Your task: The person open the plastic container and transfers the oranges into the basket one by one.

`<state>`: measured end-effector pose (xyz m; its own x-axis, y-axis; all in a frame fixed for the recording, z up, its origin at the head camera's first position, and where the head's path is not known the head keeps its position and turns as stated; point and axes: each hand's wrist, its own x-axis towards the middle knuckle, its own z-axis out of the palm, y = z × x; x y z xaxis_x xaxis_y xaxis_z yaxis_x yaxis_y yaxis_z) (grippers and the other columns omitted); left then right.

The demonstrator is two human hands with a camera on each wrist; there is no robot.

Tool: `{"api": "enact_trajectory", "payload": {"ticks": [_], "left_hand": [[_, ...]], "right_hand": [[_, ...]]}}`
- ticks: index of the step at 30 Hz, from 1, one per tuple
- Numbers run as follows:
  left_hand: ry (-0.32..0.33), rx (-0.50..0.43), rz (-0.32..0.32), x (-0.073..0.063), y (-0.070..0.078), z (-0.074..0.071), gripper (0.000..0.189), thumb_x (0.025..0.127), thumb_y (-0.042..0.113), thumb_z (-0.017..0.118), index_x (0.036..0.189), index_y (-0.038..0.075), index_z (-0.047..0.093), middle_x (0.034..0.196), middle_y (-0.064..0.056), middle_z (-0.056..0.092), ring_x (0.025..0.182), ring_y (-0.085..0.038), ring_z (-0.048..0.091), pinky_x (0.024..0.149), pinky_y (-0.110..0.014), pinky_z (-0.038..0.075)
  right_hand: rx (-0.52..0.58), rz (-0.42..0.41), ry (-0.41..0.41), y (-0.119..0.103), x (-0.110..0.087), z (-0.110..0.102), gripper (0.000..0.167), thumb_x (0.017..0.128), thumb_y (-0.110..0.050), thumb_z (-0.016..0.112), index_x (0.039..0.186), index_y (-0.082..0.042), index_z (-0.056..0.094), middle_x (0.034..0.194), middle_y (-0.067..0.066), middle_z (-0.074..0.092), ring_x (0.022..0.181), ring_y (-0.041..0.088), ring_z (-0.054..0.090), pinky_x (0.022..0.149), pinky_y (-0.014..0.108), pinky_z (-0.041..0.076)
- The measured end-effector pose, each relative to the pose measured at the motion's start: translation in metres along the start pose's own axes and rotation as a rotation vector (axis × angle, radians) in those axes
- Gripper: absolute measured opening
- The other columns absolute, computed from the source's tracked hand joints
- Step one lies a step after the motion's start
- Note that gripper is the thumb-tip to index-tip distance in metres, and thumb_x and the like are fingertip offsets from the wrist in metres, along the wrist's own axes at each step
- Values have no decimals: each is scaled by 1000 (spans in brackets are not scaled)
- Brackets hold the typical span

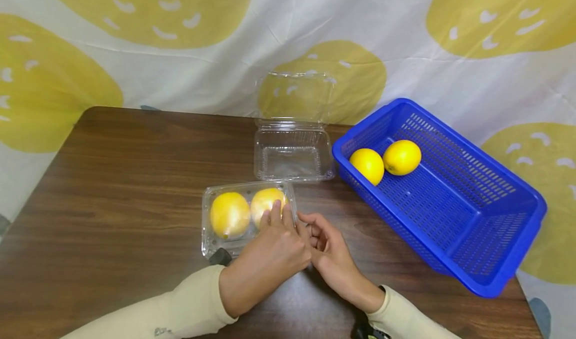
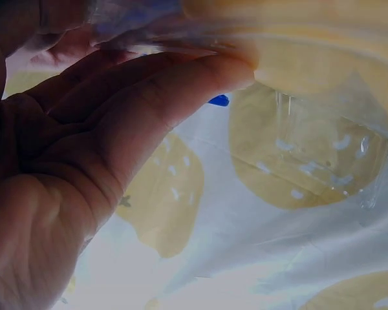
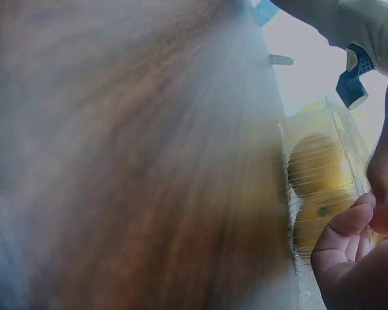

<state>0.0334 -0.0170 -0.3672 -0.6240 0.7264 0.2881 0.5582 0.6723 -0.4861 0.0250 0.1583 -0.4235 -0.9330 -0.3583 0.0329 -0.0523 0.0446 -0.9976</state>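
Observation:
A clear plastic clamshell box [image 1: 205,214] lies on the table with its lid down over two lemons [image 1: 229,214]. My left hand [image 1: 276,249] reaches across the box's right half, extended fingers resting on the lid above one lemon. In the left wrist view, the thumb [image 2: 200,77] touches the plastic edge. At the box's right end, my right hand [image 1: 333,256] has its fingers curled and pinches the rim. The right wrist view shows thumb and fingertips [image 3: 352,219] together at that rim, close to the other hand. Part of the box's near right corner is hidden behind the left hand.
Behind the box stands a second clear clamshell [image 1: 292,169], its lid raised against the patterned cloth [image 1: 202,84]. To the right is a blue slotted basket [image 1: 450,264] with two lemons [image 1: 402,157] at its left end. Brown table [image 1: 112,204] extends to the left.

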Motion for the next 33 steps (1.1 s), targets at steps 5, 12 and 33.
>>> {"api": "enact_trajectory", "payload": {"ticks": [5, 12, 33], "left_hand": [[18, -29, -19, -3, -1, 1, 35, 106, 34, 69, 122, 7, 83, 120, -23, 80, 107, -36, 80, 84, -41, 70], [53, -159, -51, -17, -8, 4, 42, 97, 29, 85, 130, 6, 76, 129, -24, 75, 117, -37, 76, 94, -40, 67], [20, -317, -76, -56, -23, 22, 62, 100, 31, 78, 153, 2, 60, 160, -24, 56, 147, -45, 55, 114, -67, 52]], "right_hand": [[-6, 24, 19, -1, -1, 1, 54, 91, 14, 65, 145, 13, 57, 96, 7, 71, 75, 11, 67, 61, 20, 52], [14, 65, 28, 0, -1, 2, 58, 92, 14, 62, 149, 12, 52, 88, 8, 65, 68, 12, 63, 60, 21, 55], [26, 135, 35, -1, -2, 3, 55, 98, 7, 66, 151, 11, 52, 89, 11, 66, 70, 14, 65, 63, 21, 57]]}}
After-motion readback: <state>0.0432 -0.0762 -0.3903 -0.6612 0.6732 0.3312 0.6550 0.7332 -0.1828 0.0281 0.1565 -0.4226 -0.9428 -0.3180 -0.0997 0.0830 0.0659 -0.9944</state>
